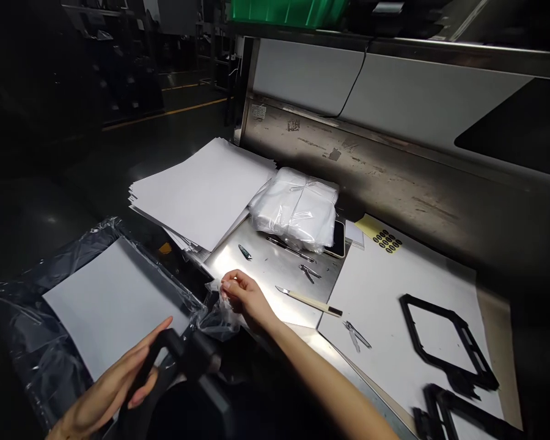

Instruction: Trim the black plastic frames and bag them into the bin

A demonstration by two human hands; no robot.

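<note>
My left hand (pixel 114 385) is at the lower left, its fingers closed round a black plastic frame (pixel 197 354) that is partly blurred. Crumpled clear plastic film (pixel 224 315) is pinched in my right hand (pixel 245 296), at the bench's front edge. Below and left of the hands sits a bin lined with clear plastic (pixel 27 342), a white sheet (pixel 114 299) lying in it. Two more black frames (pixel 462 324) lie on white paper (pixel 385 330) at the right, the nearer one cut off by the picture's edge.
On the metal bench (pixel 266 275) lie a craft knife (pixel 309 301), nail clippers (pixel 357 335), a second pair of clippers (pixel 309 272) and a pen (pixel 291 249). Behind them are a wrapped plastic bundle (pixel 297 208), a phone (pixel 337 238), a paper stack (pixel 206 189) and a sticker sheet (pixel 380 232).
</note>
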